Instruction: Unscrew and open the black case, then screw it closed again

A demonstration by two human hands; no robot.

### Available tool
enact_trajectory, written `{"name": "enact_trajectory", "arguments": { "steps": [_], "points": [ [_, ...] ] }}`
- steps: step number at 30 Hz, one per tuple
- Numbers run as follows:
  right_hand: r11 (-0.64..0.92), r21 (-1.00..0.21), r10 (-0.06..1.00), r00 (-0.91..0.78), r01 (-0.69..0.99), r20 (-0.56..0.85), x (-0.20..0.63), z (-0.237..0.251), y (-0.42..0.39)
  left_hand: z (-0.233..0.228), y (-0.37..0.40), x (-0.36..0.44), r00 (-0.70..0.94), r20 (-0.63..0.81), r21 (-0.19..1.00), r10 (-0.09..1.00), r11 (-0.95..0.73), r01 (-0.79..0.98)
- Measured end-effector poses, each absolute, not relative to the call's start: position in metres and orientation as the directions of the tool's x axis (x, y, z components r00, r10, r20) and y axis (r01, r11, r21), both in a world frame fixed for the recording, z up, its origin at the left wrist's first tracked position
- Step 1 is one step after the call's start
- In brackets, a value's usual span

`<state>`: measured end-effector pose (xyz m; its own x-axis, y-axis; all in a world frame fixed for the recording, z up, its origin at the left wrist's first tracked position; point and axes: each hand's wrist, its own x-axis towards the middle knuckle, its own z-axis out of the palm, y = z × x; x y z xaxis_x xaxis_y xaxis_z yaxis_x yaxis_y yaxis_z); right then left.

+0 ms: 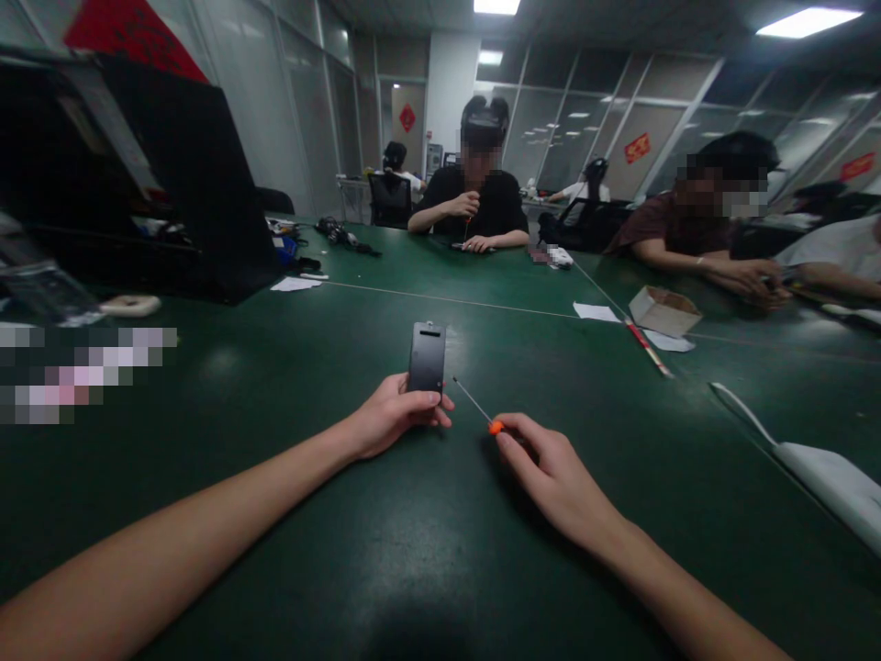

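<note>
My left hand point(395, 413) is closed around the lower part of a flat dark rectangular device point(428, 358), held upright above the table. Near its top edge the device has a black slot, and a small light-coloured bit sticks up from the top. In my right hand point(543, 459) is a screwdriver point(494, 426) with an orange handle, pinched between thumb and fingers. Its thin metal shaft slants up and left, the dark tip just right of the device and apart from it. Most of the handle is hidden by my fingers.
The green table point(289, 551) stretches out ahead. At left stands a large black open case or panel point(185, 174). Toward the right are a small cardboard box point(664, 310), a red-and-white strip point(647, 349) and a white power strip point(826, 477). Several people sit around.
</note>
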<state>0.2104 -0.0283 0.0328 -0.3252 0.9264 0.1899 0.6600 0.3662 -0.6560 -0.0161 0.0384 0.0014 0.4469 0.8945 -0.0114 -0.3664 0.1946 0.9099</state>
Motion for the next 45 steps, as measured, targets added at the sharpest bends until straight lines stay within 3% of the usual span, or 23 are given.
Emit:
{"name": "enact_trajectory", "arguments": {
  "steps": [9,16,20,25,31,34,37,39,45],
  "points": [
    [0.45,-0.611,0.889,-0.258,0.651,0.379,0.21,0.031,-0.033,0.001,0.037,-0.015,0.362,0.078,0.955,0.929,0.035,-0.295],
    [0.478,-0.566,0.874,-0.298,0.671,0.385,0.211,0.034,-0.035,-0.003,0.038,-0.018,0.241,0.177,0.984,0.954,-0.179,-0.014],
    [0.424,-0.609,0.904,-0.272,0.67,0.331,0.209,0.038,-0.037,0.005,0.032,-0.019,0.215,0.201,0.959,0.956,-0.237,0.157],
    [0.262,-0.757,0.965,-0.181,0.598,0.191,0.206,0.044,-0.037,0.01,0.026,-0.015,0.145,0.244,0.905,0.959,-0.279,0.323],
    [0.008,-0.901,0.985,-0.157,0.433,-0.066,0.206,0.043,-0.034,0.006,0.025,-0.013,0.154,0.304,0.852,0.94,-0.341,0.398],
    [0.095,-0.866,0.991,-0.131,0.491,0.035,0.207,0.039,-0.034,0.005,0.026,-0.013,0.158,0.312,0.836,0.937,-0.35,0.423],
    [0.301,-0.718,0.952,-0.152,0.627,0.267,0.208,0.034,-0.034,0.005,0.026,-0.012,0.173,0.308,0.836,0.936,-0.353,0.419],
    [0.356,-0.647,0.928,-0.172,0.674,0.33,0.209,0.032,-0.034,0.006,0.025,-0.012,0.179,0.305,0.838,0.935,-0.353,0.416],
    [0.182,-0.752,0.982,-0.15,0.633,0.112,0.211,0.037,-0.032,0.007,0.025,-0.012,0.202,0.317,0.802,0.927,-0.376,0.463]
  ]
}}
